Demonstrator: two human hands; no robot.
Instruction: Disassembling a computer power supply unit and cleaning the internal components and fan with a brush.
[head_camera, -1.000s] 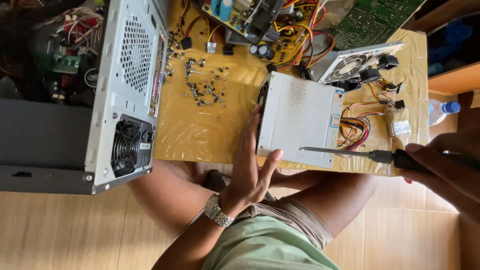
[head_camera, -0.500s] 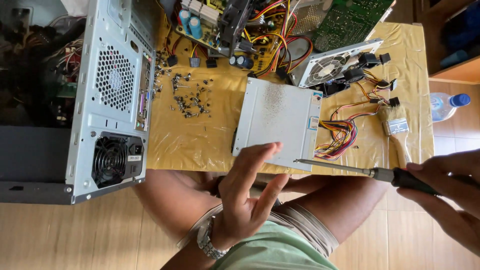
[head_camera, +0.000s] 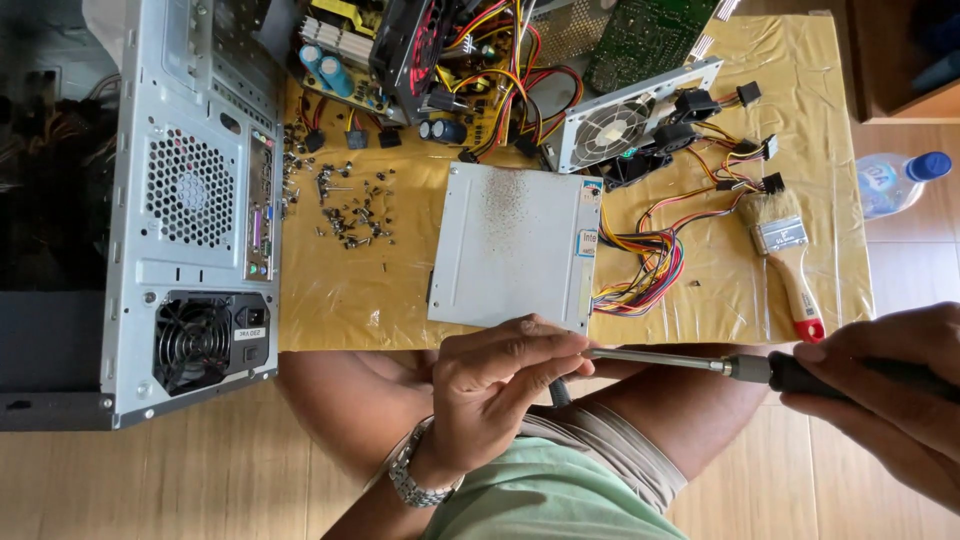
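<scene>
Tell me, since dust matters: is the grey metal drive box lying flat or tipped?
Flat: the drive box rests broad face up on the yellow cloth.

Light wooden plank floor (head_camera: 180, 480), low table (head_camera: 830, 60) under glossy yellow covering, daylight.

There is one view only, from a camera worn on the person's head. It looks steeply down, almost straight onto the low counter (head_camera: 400, 300) with its yellow cover, and onto the person's own lap and knees at the near edge of the picture. It sits close: the left hand (head_camera: 500, 385) and the right hand (head_camera: 890, 395) fill much of the near part, and the right hand is cut by the right edge. The far edge of the view ends among the circuit boards (head_camera: 640, 35). At the left, the computer case (head_camera: 195, 210) runs past the top edge. At the right, wooden floor (head_camera: 900, 250) shows beyond the counter. No second view shares the scene.
</scene>
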